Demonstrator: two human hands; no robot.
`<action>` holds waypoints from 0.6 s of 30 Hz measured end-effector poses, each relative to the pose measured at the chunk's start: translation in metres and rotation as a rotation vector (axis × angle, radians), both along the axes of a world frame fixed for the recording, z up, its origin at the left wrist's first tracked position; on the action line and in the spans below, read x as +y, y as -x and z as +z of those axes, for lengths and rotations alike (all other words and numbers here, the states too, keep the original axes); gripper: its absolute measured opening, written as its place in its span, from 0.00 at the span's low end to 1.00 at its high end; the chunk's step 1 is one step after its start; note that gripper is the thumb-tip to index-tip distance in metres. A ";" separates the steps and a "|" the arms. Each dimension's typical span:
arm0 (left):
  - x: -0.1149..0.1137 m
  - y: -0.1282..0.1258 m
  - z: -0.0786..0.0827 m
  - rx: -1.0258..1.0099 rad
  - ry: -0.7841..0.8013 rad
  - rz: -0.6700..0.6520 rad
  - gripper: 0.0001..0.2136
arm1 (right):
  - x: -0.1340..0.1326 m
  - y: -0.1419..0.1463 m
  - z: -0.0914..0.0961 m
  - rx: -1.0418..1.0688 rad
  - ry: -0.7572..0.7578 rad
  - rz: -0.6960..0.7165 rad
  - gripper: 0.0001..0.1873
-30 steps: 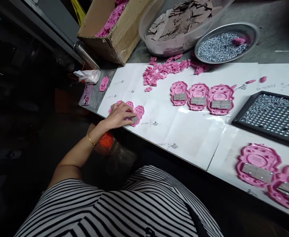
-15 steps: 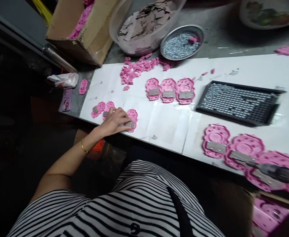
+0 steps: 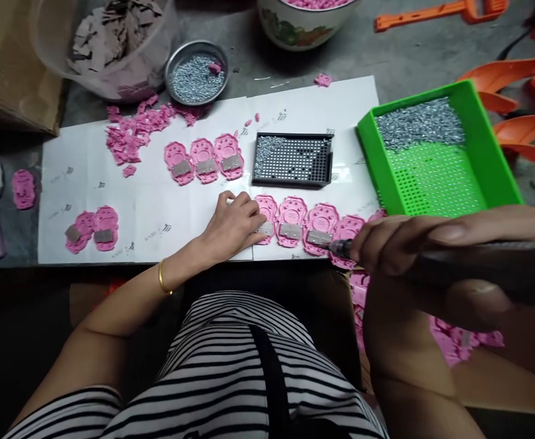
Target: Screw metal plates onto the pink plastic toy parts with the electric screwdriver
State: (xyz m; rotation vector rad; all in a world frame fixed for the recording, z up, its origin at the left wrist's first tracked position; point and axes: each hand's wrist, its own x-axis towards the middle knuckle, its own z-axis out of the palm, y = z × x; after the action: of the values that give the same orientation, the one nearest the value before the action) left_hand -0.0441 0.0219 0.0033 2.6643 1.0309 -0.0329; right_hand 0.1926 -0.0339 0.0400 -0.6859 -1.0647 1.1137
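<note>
My left hand (image 3: pixel 231 224) grips the left side of a pink plastic piece (image 3: pixel 266 208) with a grey metal plate on it, the first in a row at the table's front edge. Beside it lie another pink piece with its plate (image 3: pixel 290 231) and several more to the right. My right hand (image 3: pixel 386 241) is wrapped round a dark powered screwdriver (image 3: pixel 478 271), blurred and close to the camera. Its tip (image 3: pixel 334 247) is over or beside the metal plate (image 3: pixel 318 236) of the third piece; I cannot tell whether it touches. My right hand partly hides the row's right end.
A black perforated tray (image 3: pixel 326 180) of screws stands behind the row, with a green tray (image 3: pixel 500 158) to its right. A steel bowl (image 3: pixel 169 64) of screws, pink scraps (image 3: pixel 134 131) and three pink pieces (image 3: pixel 203 155) lie farther back. Two more pieces (image 3: pixel 105 222) lie left.
The view has swung right. My left hand has brought its pink piece rightward to the left end of the row. My right hand and the screwdriver have come fully into view.
</note>
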 end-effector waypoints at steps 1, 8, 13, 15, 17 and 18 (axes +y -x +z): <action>-0.001 -0.001 0.000 -0.006 -0.001 0.021 0.11 | 0.000 0.006 0.001 0.043 -0.036 -0.031 0.11; -0.017 -0.004 0.003 -0.039 0.024 0.185 0.10 | 0.014 0.033 -0.004 0.050 -0.114 0.111 0.13; -0.021 -0.004 0.000 -0.079 0.017 0.218 0.10 | 0.026 0.044 -0.023 0.095 -0.181 0.143 0.14; -0.021 -0.002 -0.001 -0.094 0.015 0.221 0.10 | 0.028 0.046 -0.028 0.103 -0.198 0.146 0.14; -0.020 -0.001 -0.002 -0.098 0.014 0.220 0.10 | 0.030 0.047 -0.031 0.122 -0.201 0.146 0.14; -0.020 -0.001 -0.002 -0.096 0.013 0.219 0.10 | 0.030 0.048 -0.032 0.127 -0.198 0.144 0.14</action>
State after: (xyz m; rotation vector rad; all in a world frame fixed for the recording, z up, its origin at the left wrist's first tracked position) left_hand -0.0428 0.0018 0.0016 2.4984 1.2778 0.1312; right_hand 0.1450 -0.0037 0.0085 -0.3814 -1.1106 1.1411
